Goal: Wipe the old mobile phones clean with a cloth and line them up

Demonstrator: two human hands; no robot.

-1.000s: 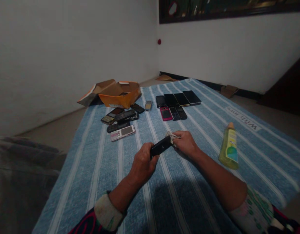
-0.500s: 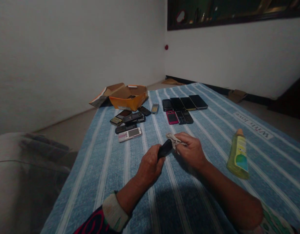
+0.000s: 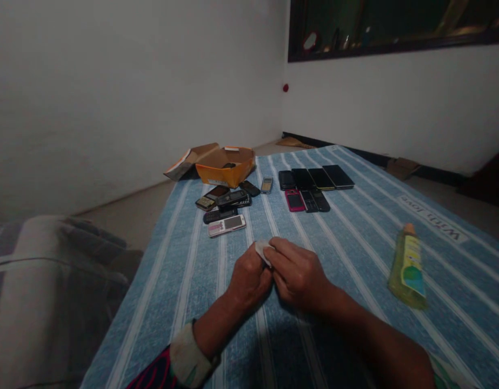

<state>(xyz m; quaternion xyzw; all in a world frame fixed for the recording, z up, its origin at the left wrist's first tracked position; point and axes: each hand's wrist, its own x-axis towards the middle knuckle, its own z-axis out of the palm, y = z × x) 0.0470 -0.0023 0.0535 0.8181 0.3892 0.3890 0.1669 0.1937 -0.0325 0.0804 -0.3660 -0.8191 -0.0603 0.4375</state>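
My left hand [image 3: 249,276] is closed round a black mobile phone, which is now covered by the fingers and the cloth. My right hand [image 3: 300,273] pinches a crumpled white cloth [image 3: 264,252] and presses it against the phone, touching the left hand. Beyond my hands on the left lies a loose pile of old phones, with a silver and pink phone [image 3: 227,225] nearest. Farther right, more phones lie in two neat rows, among them a pink-framed phone [image 3: 294,200] and a large black phone [image 3: 338,176].
An open orange cardboard box [image 3: 225,174] with something dark inside stands at the far left of the blue striped cloth [image 3: 188,270]. A bottle of yellow-green liquid [image 3: 408,267] lies on the right. White walls rise behind.
My right hand has brought the cloth left and down over the phone, which was visible before. Both hands now meet. The view has shifted slightly.
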